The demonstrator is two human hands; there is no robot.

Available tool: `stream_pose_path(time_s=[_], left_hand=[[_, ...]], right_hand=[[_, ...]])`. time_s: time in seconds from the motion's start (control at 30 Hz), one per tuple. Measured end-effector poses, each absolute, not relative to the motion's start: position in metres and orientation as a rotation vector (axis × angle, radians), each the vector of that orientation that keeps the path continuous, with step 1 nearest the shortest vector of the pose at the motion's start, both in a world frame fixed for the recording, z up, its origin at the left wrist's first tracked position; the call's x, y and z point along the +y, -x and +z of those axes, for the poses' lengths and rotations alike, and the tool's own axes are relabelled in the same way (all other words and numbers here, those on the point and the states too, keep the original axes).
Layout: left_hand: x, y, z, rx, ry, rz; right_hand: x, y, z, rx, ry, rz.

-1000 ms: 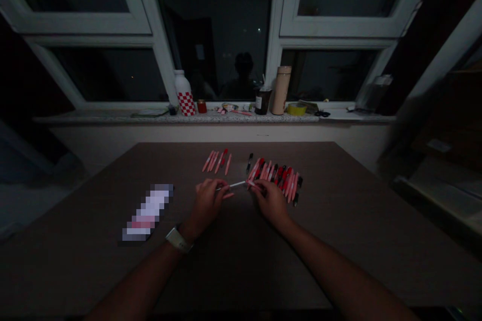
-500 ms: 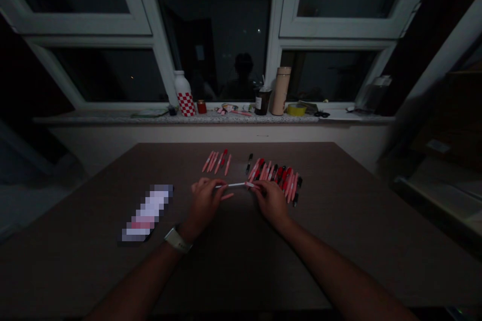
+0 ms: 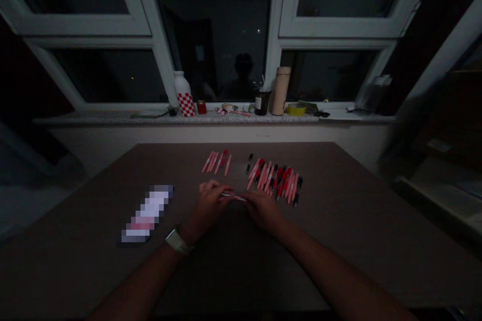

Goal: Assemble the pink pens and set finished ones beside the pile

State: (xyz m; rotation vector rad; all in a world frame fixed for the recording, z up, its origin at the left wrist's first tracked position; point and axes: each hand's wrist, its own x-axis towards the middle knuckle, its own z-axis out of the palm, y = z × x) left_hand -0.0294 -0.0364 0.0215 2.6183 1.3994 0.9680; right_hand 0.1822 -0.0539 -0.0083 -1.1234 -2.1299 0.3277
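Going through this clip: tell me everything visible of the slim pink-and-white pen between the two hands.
The slim pink-and-white pen is thin and straight, plastic-looking, and lies nearly level, tilting slightly down toward the right. The left hand covers one end, the right hand the other. The dim light hides any finer parts.

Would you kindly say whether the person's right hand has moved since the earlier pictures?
Yes: the right hand has moved back and leftward, away from the pile of pink pens.
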Motion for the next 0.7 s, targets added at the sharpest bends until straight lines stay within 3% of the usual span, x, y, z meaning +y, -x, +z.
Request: stream_pose_path(time_s=[0.37,0.7], left_hand=[[-0.036,0.027,0.024,1.535,-2.523,1.167],[-0.034,0.029,0.008,1.616,-2.692,0.654]], right_hand=[[-0.047,-0.181,-0.014,-1.888,1.128,0.397],[-0.041,-0.188,-0.019,-1.942,1.436,0.296]])
